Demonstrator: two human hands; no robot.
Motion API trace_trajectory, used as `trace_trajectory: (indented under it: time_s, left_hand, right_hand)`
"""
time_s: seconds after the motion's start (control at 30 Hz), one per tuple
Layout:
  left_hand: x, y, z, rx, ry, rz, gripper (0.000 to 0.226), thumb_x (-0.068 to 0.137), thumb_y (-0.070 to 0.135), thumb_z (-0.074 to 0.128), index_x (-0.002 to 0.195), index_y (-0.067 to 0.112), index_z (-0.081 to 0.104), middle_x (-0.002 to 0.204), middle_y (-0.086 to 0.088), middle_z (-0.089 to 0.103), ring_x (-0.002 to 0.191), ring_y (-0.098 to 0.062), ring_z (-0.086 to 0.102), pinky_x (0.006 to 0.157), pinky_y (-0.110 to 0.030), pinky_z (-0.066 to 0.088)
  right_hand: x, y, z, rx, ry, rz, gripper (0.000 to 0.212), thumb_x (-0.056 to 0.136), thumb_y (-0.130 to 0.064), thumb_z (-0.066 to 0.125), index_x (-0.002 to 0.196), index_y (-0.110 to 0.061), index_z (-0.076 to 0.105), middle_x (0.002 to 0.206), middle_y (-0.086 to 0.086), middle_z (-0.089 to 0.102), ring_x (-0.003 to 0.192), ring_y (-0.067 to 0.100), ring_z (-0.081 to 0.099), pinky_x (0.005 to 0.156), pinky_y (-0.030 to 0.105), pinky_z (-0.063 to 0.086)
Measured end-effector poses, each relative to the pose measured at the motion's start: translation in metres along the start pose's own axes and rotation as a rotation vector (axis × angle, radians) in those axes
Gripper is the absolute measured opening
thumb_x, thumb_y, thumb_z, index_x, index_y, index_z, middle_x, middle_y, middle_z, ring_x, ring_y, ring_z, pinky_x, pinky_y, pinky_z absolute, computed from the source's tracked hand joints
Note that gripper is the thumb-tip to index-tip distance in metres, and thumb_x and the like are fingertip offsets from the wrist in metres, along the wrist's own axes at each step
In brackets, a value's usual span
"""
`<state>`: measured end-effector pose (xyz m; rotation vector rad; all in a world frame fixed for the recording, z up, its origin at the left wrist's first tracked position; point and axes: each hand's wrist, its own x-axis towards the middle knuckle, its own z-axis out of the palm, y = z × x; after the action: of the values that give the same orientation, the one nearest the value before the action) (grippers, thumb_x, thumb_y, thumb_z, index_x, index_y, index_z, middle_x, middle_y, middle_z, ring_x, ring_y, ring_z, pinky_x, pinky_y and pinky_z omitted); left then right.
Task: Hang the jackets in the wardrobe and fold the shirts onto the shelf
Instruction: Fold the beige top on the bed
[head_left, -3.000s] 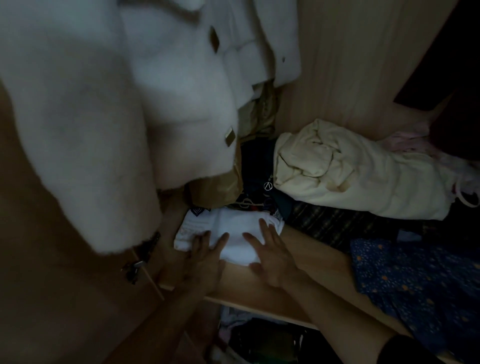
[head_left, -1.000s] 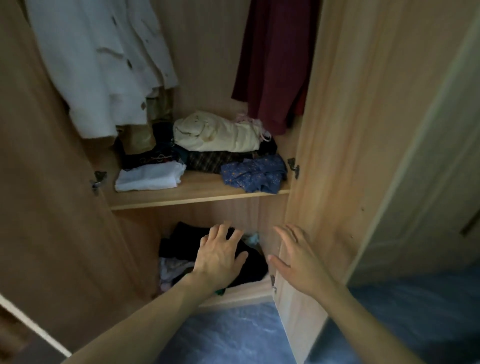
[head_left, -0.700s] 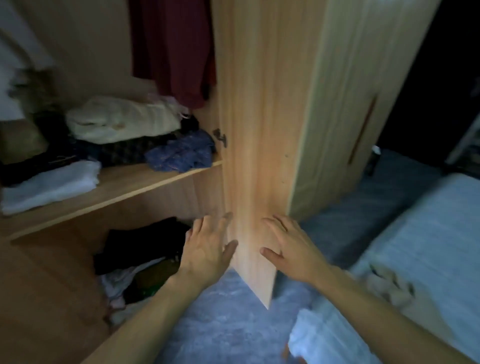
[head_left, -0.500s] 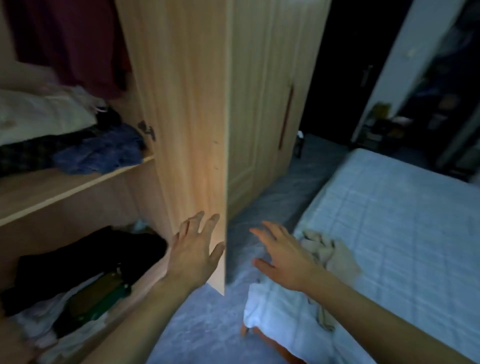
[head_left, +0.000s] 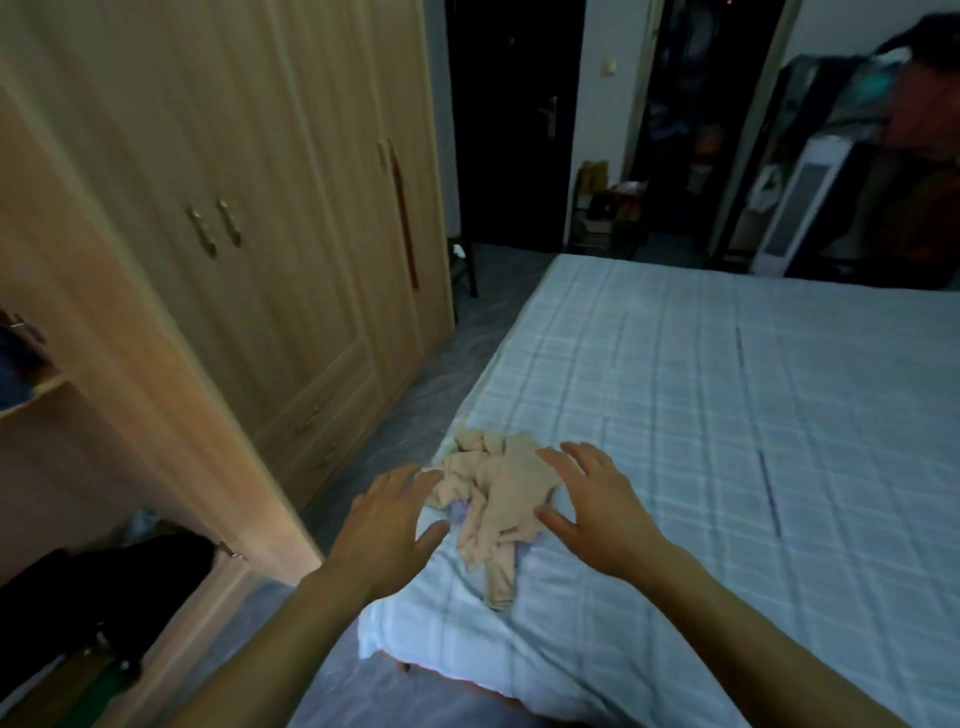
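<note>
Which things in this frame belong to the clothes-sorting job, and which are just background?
Job:
- crumpled beige garment on the bed corner
- open light-wood wardrobe
- left hand, right hand, both open, reaching toward it

Background:
- blue checked bedspread
- dark doorway
- white standing appliance

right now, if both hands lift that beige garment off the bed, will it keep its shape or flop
The beige garment will probably flop: it lies crumpled with a limp end trailing. It looks thin, so likely light. It should slide easily on the smooth bedspread.
</note>
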<state>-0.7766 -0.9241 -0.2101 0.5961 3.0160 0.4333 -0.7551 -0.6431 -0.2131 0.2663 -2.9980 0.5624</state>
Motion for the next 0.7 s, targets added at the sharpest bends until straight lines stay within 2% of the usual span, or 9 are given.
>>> trace_trajectory:
  time_s: [0.1,0.2,0.5,0.7]
  left_hand:
    - [0.017,0.023,0.004,-0.001,0.018,-0.026,0.061,0.094,0.053,0.054,0.148,0.028,0.038,0.153,0.001,0.037,0.136,-0.022,0.037,0.109,-0.036,0.036]
    - [0.022,0.041,0.007,-0.004,0.017,-0.057,0.059,0.094,0.051,0.056,0.146,0.026,0.041,0.151,0.001,0.04,0.135,-0.022,0.038,0.108,-0.039,0.037]
    - [0.064,0.042,0.035,-0.008,-0.077,-0.042,0.058,0.095,0.049,0.054,0.147,0.027,0.039,0.154,0.003,0.036,0.14,-0.019,0.033,0.112,-0.037,0.033]
    - [0.12,0.015,0.082,-0.11,-0.153,-0.049,0.055,0.097,0.048,0.052,0.146,0.026,0.038,0.156,0.002,0.034,0.142,-0.02,0.032,0.113,-0.039,0.032]
  right_hand:
    - [-0.008,0.053,-0.024,0.032,0.04,0.063,0.068,0.092,-0.051,0.055,0.15,-0.024,0.031,0.154,0.009,0.032,0.143,0.027,0.026,0.112,0.042,0.033]
    - [-0.015,0.08,-0.029,0.087,0.046,0.082,0.066,0.093,-0.049,0.056,0.15,-0.023,0.033,0.153,0.009,0.034,0.143,0.026,0.027,0.113,0.041,0.03]
    - [0.003,0.1,0.005,0.135,-0.057,0.118,0.065,0.095,-0.048,0.053,0.151,-0.027,0.028,0.157,0.005,0.027,0.146,0.023,0.02,0.115,0.043,0.029]
    - [0.032,0.115,0.031,0.057,-0.14,0.249,0.066,0.094,-0.049,0.054,0.151,-0.028,0.028,0.157,0.004,0.028,0.145,0.021,0.022,0.115,0.038,0.028]
